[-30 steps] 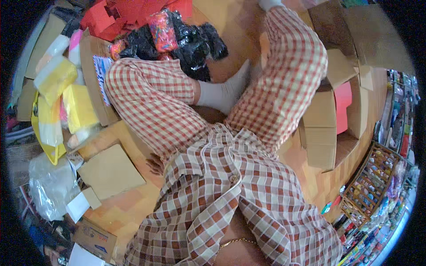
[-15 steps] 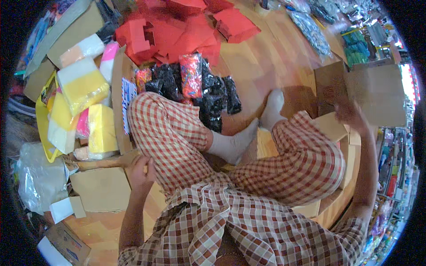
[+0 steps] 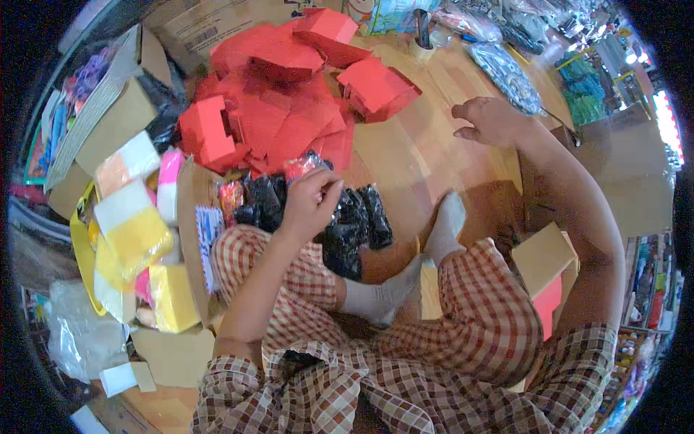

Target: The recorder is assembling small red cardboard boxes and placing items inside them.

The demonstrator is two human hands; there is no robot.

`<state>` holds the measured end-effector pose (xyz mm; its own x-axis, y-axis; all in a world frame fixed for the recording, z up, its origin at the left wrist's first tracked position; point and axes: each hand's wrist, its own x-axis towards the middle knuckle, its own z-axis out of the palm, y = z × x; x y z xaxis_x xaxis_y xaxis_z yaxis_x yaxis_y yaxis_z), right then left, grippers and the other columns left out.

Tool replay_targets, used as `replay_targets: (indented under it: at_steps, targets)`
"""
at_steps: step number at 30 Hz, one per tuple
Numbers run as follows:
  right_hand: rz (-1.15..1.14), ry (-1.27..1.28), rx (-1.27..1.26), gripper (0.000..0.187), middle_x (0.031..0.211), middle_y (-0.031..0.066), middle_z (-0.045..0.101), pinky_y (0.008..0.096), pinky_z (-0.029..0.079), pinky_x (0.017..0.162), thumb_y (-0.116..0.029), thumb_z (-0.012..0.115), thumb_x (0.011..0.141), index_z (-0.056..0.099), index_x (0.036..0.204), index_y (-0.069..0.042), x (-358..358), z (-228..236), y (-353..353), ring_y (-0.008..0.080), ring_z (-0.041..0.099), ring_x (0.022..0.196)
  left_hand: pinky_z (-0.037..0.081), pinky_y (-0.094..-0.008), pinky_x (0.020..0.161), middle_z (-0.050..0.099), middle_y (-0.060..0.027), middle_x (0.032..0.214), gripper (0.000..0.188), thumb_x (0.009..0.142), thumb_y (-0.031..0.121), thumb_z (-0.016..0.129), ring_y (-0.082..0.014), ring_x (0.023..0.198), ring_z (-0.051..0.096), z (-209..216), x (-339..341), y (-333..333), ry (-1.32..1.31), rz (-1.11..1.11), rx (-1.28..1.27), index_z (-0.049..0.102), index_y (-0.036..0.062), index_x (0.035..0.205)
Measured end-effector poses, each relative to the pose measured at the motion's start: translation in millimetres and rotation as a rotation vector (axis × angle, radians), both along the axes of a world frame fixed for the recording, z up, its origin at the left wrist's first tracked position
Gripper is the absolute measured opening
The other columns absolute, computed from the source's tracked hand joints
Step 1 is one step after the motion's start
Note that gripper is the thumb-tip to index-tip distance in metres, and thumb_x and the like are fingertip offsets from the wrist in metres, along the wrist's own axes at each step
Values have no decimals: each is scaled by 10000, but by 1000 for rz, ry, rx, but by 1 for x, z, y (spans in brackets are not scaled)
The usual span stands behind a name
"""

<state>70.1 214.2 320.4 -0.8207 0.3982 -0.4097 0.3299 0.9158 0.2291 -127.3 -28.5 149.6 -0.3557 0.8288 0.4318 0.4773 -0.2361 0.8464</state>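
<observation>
My left hand [image 3: 313, 200] hangs over the shiny black plastic packets [image 3: 345, 235], its fingers curled. Whatever they may hold is hidden. Just beyond its knuckles a clear packet with a red, multicoloured filling [image 3: 302, 166] is partly covered by the hand. A similar colourful packet [image 3: 231, 199] lies at the left end of the black ones. My right hand [image 3: 491, 121] reaches forward over the wooden floor with fingers stretched out and nothing in them. It is nearest to a bluish clear-wrapped pack [image 3: 506, 76]. A pile of red folded card pieces [image 3: 282, 108] lies ahead, left of the right hand.
At left, a cardboard box [image 3: 191, 217] holds several yellow, white and pink wrapped packs [image 3: 137, 231] and a yellow basket rim [image 3: 85, 253]. Clear plastic [image 3: 79, 325] lies below. Open cardboard flaps [image 3: 622, 166] and a small box with red inside [image 3: 546, 253] stand at right.
My left hand has moved from beside my left knee forward and right to the packets. The right hand has left the cardboard box and reached forward. The view has tilted toward the far side.
</observation>
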Motion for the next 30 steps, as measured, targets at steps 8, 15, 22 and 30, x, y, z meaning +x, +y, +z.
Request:
replay_targets:
  at_steps: [8,15,22,30]
  targets:
    - [-193,-3,22,389,1018,170,591,439,447,838,-352,594,800,561,1009,-25,-22,-80,114,343,545,994,435,-242,586,593,-37,711,105,857,67,527,-76,652,536,-72,-3,74,-577,-33,-150,579,-21,835]
    - [-336,17,-25,486,1074,187,568,414,429,880,-343,631,783,518,1123,-14,-32,-145,134,340,528,1024,477,-235,686,607,-52,779,114,876,71,511,-109,721,584,-84,-33,70,-776,-66,-164,580,-20,870]
    - [-492,172,-76,626,1213,211,483,397,376,962,-290,671,753,403,1246,-12,-57,-164,125,340,447,1152,489,-268,680,620,-65,795,188,894,149,481,-129,712,599,-89,-57,61,-1036,-36,-114,588,-5,876]
    - [-573,291,-113,932,1248,224,448,417,397,944,-285,782,611,256,1334,-24,-104,-174,114,365,460,1137,497,-313,687,620,-107,846,341,906,323,406,-191,720,603,-105,-78,57,-1468,-108,32,541,19,979]
